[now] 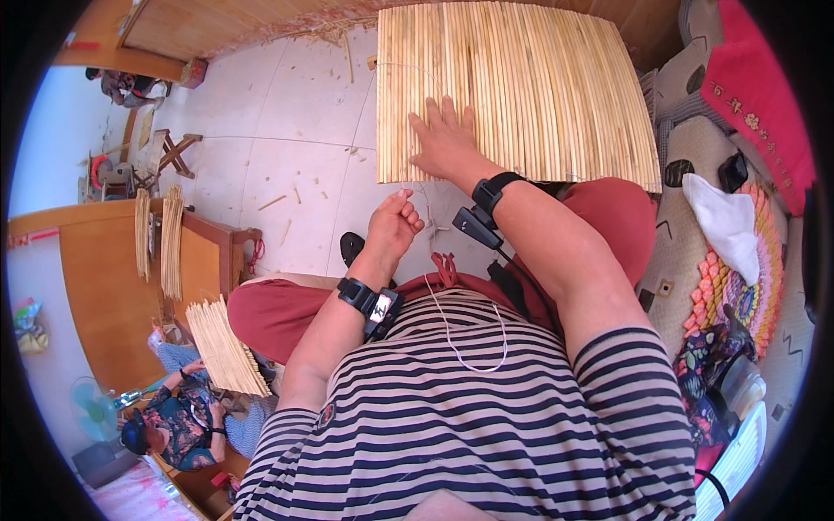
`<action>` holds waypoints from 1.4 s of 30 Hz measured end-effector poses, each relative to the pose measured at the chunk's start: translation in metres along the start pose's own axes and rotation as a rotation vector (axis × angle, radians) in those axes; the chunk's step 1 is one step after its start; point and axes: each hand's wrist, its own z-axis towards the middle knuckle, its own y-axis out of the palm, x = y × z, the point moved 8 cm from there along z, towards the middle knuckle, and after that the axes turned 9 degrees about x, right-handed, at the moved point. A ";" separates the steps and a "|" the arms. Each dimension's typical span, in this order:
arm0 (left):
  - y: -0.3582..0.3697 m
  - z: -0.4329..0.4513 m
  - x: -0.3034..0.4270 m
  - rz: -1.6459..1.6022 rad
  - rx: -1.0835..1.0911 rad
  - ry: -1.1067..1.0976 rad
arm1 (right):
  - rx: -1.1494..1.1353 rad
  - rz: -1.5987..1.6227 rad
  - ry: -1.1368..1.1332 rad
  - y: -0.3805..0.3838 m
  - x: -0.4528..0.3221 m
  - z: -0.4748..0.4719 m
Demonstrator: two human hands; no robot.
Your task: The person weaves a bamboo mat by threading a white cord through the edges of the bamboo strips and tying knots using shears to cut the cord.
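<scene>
A large mat of pale straw-like stalks (521,98), laid side by side, extends beyond my knees. My right hand (446,140) lies palm down with spread fingers on its near left part. Just below the mat's near edge, my left hand (394,221) is closed, thumb and forefinger pinched on a thin thread that is hard to make out. A pale string (449,332) hangs in a loop over my striped shirt, its end running up between my legs. More thin thread lies across the mat above my right fingertips.
Stalk scraps (272,202) litter the tiled floor. A folding wooden stool (174,155) stands at left, near stalk bundles (172,241) on wooden furniture. At lower left a co-worker (189,417) holds a smaller stalk mat (225,345). A patterned sofa (697,150) with a white cloth (726,221) is at right.
</scene>
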 end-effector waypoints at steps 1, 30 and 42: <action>0.000 -0.001 0.003 0.013 0.004 -0.005 | 0.025 0.013 0.016 0.000 0.001 0.002; 0.047 -0.113 0.067 0.142 -0.513 0.077 | -0.088 -0.026 0.092 0.005 -0.003 0.007; 0.049 -0.156 0.124 -0.084 -0.481 0.425 | -0.087 -0.034 0.093 0.005 -0.003 0.008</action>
